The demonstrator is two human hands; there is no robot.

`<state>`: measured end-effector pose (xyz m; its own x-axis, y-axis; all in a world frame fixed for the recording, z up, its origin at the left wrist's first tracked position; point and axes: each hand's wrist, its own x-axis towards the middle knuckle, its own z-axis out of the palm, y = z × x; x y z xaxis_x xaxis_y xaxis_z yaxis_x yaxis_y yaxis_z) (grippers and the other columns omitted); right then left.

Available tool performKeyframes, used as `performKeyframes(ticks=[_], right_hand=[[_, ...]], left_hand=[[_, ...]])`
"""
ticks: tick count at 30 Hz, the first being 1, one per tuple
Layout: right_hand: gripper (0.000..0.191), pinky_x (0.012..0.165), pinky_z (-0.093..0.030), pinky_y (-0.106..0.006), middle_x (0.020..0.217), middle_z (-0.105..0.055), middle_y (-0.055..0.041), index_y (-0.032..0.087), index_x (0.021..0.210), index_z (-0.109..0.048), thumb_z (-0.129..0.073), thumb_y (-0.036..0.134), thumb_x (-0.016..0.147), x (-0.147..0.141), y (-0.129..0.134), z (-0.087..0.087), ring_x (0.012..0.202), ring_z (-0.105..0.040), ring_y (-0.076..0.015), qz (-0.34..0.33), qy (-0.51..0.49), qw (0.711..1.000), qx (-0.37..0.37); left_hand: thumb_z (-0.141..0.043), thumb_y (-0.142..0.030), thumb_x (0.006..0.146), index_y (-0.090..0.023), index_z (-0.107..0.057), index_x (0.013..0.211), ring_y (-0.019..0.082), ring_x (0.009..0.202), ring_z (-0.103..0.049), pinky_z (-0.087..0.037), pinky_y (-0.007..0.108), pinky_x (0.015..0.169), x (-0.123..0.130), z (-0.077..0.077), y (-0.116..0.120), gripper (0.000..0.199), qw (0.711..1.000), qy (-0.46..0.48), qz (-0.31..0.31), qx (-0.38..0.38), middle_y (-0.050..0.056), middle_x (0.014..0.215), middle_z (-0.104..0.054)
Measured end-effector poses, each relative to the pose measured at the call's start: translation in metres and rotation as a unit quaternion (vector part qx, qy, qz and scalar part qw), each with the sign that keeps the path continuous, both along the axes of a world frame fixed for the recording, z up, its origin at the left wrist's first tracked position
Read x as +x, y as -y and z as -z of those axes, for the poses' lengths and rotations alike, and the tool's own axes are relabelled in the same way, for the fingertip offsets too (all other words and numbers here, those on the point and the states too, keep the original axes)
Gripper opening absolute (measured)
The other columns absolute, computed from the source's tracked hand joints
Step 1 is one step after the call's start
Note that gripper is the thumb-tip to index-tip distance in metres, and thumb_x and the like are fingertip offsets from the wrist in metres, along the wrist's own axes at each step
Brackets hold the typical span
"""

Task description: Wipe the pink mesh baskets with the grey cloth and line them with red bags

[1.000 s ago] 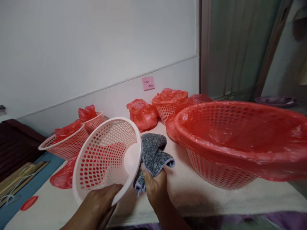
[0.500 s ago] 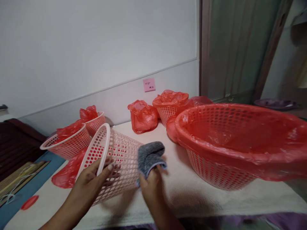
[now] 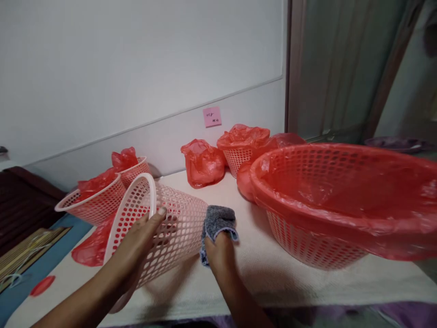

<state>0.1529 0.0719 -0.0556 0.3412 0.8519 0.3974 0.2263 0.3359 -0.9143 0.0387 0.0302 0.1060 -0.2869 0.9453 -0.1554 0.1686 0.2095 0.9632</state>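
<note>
A pale pink plastic basket [image 3: 177, 223] with a lattice wall lies tilted on its side, mouth toward the left. Its rim is gripped by my left hand [image 3: 138, 241], thumb on the outer wall and the other fingers inside the mouth, partly hidden. My right hand [image 3: 221, 255] is closed on a grey cloth [image 3: 220, 219] with a pale lilac edge, pressed against the basket's base end. Behind the basket's mouth, a red plastic bag [image 3: 94, 246] lies on the white covered surface [image 3: 252, 269].
On the right stands a large basket [image 3: 307, 241] lined with red plastic. Smaller bagged baskets [image 3: 99, 202] sit at the left. Toward the wall are a red bag [image 3: 204, 166] and a lined basket [image 3: 239, 157]. A pink note [image 3: 212, 117] hangs above; a flat red piece [image 3: 43, 286] lies front left.
The basket has turned slightly, its mouth now lower at the left. My left hand has shifted along the rim, and my right hand with the cloth has moved slightly right around the base.
</note>
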Motion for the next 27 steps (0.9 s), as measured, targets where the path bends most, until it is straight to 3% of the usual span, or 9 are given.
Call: performKeyframes(ticks=[5,8,11,14,18,22,25,27], right_hand=[[0.045,0.088,-0.052,-0.034,0.109,-0.069,-0.0115,0.018,0.114,-0.064,-0.060,0.015,0.069,-0.051,0.064,-0.001,0.101,-0.065,-0.0257,-0.050,-0.010,0.998,0.034],[0.043,0.079,-0.056,-0.034,0.105,-0.070,-0.0132,0.018,0.109,-0.066,-0.068,0.026,0.067,-0.081,0.099,0.004,0.095,-0.068,-0.0291,0.024,0.009,0.999,-0.023],[0.048,0.079,-0.056,-0.035,0.104,-0.071,-0.0117,0.020,0.110,-0.065,-0.072,0.030,0.064,-0.089,0.106,0.003,0.097,-0.067,-0.0305,0.018,0.012,0.999,-0.047],[0.045,0.081,-0.055,-0.035,0.097,-0.072,-0.0111,0.019,0.106,-0.066,-0.072,0.025,0.062,-0.081,0.095,-0.006,0.098,-0.067,-0.0307,0.023,-0.012,0.999,-0.046],[0.037,0.081,-0.056,-0.037,0.092,-0.073,-0.0143,0.015,0.099,-0.067,-0.064,0.019,0.063,-0.066,0.075,-0.020,0.091,-0.068,-0.0303,0.027,-0.080,0.995,-0.049],[0.037,0.082,-0.055,-0.034,0.100,-0.072,-0.0142,0.014,0.102,-0.066,-0.058,0.022,0.067,-0.046,0.053,-0.031,0.093,-0.069,-0.0261,-0.048,-0.188,0.981,-0.007],[0.035,0.077,-0.056,-0.032,0.096,-0.073,-0.0139,0.012,0.099,-0.065,-0.061,0.026,0.067,-0.027,0.038,-0.038,0.086,-0.070,-0.0242,-0.056,-0.241,0.969,-0.021],[0.035,0.075,-0.056,-0.032,0.091,-0.073,-0.0132,0.011,0.096,-0.065,-0.063,0.028,0.065,-0.016,0.031,-0.042,0.081,-0.070,-0.0239,-0.034,-0.255,0.966,-0.037]], left_hand=[[-0.063,-0.048,0.078,-0.015,-0.066,0.094,0.023,0.089,-0.069,-0.054,0.030,0.072,0.016,0.003,-0.002,0.036,0.995,0.097,0.028,0.005,0.011,0.096,-0.073],[-0.063,-0.049,0.077,-0.014,-0.067,0.092,0.024,0.078,-0.070,-0.055,0.032,0.064,0.023,0.006,-0.003,0.038,0.986,0.161,0.045,0.012,0.010,0.085,-0.074],[-0.063,-0.049,0.077,-0.013,-0.067,0.094,0.024,0.071,-0.070,-0.054,0.032,0.061,0.028,0.009,-0.008,0.040,0.984,0.175,0.031,0.022,0.009,0.076,-0.073],[-0.061,-0.048,0.078,-0.013,-0.065,0.100,0.024,0.070,-0.070,-0.054,0.033,0.063,0.035,0.014,-0.015,0.042,0.985,0.166,0.037,0.041,0.008,0.077,-0.073],[-0.063,-0.048,0.077,-0.014,-0.062,0.110,0.024,0.083,-0.069,-0.054,0.033,0.072,0.042,0.017,-0.017,0.047,0.995,0.040,0.067,0.061,0.007,0.090,-0.073],[-0.054,-0.044,0.086,-0.021,-0.058,0.122,0.024,0.115,-0.057,-0.045,0.033,0.096,0.028,0.022,0.000,0.043,0.975,-0.073,0.196,0.075,0.006,0.124,-0.064],[-0.056,-0.044,0.085,-0.025,-0.048,0.133,0.026,0.129,-0.046,-0.039,0.037,0.105,-0.009,0.037,0.019,0.052,0.936,-0.203,0.284,0.037,0.008,0.141,-0.051],[-0.069,-0.041,0.074,-0.030,-0.037,0.141,0.029,0.130,-0.045,-0.037,0.042,0.106,-0.040,0.052,0.028,0.075,0.868,-0.360,0.339,0.039,0.008,0.146,-0.045]])
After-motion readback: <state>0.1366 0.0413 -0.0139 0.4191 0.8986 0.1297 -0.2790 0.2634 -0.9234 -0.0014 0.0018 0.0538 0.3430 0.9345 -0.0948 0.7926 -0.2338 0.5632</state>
